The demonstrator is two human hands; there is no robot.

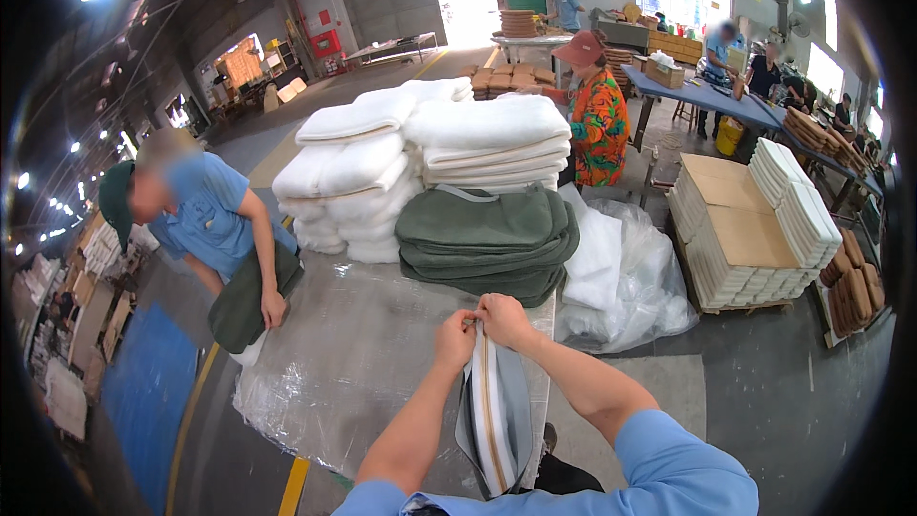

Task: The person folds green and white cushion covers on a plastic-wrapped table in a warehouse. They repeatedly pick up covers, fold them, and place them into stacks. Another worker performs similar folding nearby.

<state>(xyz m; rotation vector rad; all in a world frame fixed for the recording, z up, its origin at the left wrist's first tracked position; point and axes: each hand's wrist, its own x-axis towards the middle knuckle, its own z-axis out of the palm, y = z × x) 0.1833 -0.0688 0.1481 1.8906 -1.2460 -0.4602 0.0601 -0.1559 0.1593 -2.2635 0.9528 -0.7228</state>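
A long grey fabric cushion cover (pixel 516 411) hangs at the table's near right edge, close to my body. A tan zipper strip (pixel 491 401) runs down its length, with white material along it. My left hand (pixel 457 339) and my right hand (pixel 504 321) meet at its far end, fingers pinched together on the zipper end. The fingers hide the exact spot they grip. Just beyond my hands lies a stack of dark green cushions (pixel 482 234), a grey strip on top.
White folded batting (pixel 492 124) is piled high behind the green stack on the plastic-wrapped table (pixel 353 354). At left, a co-worker (pixel 215 220) handles a green cushion (pixel 253 296). Another person (pixel 597 124) stands behind the piles. Clear plastic bags (pixel 640 277) and a loaded pallet (pixel 740 229) are at right.
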